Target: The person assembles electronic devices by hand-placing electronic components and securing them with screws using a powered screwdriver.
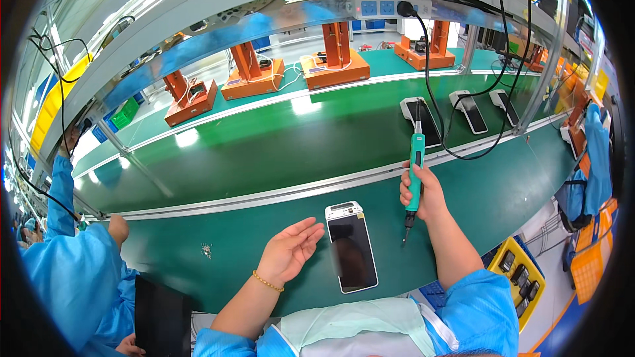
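Observation:
In my right hand (426, 192) is a green electric screwdriver (416, 165), its bit pointing down above the green work surface and its cord rising from the top. Just left of it lies a white handheld payment terminal (352, 248) with a dark screen facing up. My left hand (291, 249) is beside the terminal's left edge, fingers stretched and palm turned partly up, with nothing in it. A small cluster of screws (206, 250) rests on the surface farther left.
Beyond a metal rail, a green conveyor belt (264, 165) carries more terminals (468, 112) at the right. Orange fixtures (336, 69) stand behind it. Black cords hang from the overhead frame. A co-worker in a blue sleeve (79, 271) is at the left. A yellow bin (542, 284) sits low right.

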Action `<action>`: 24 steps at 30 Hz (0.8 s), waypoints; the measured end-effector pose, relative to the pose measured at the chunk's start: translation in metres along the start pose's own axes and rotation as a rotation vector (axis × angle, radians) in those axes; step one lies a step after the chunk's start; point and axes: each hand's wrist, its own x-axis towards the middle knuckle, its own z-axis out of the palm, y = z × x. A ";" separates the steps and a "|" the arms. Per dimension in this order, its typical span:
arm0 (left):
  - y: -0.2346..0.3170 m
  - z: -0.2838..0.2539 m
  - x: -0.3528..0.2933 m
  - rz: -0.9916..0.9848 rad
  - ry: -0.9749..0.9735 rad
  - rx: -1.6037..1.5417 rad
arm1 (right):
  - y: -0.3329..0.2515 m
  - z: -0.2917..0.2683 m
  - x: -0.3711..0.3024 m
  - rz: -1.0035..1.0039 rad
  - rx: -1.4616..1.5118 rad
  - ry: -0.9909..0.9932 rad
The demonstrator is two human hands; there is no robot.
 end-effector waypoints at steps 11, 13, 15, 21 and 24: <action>0.000 -0.003 0.011 -0.006 -0.202 -0.053 | -0.005 0.000 0.001 -0.002 -0.016 0.024; -0.002 -0.010 0.013 -0.025 -0.218 -0.070 | -0.004 0.000 0.001 0.000 -0.022 0.020; -0.005 -0.018 0.014 -0.052 -0.212 -0.065 | -0.003 -0.001 0.000 0.000 -0.035 0.020; -0.009 -0.041 0.021 -0.132 -0.224 -0.066 | -0.001 0.001 0.003 0.012 -0.044 0.023; -0.011 -0.037 0.021 -0.088 -0.080 0.037 | -0.001 0.000 0.002 0.011 -0.031 0.031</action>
